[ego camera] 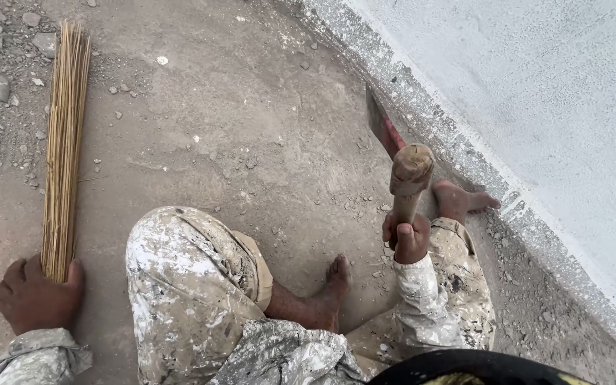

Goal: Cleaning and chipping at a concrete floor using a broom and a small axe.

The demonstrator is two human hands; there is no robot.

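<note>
Squatting on the concrete floor [237, 128] beside the wall [536, 107], we grip a wooden-handled hatchet [409, 175] low on its stiff shaft with our right hand [409, 239]; head-heavy, we judge. Our left hand [36, 296], far from the wall, clasps a light, springy stick broom [64, 142].

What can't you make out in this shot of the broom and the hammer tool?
Head view:
- Tool: its blade end is partly hidden behind the wooden handle.
- Right hand: palm hidden; fingers wrap the handle.
- Stick broom: lower end hidden inside left hand.
- Wall: cut off by the frame edge.
</note>
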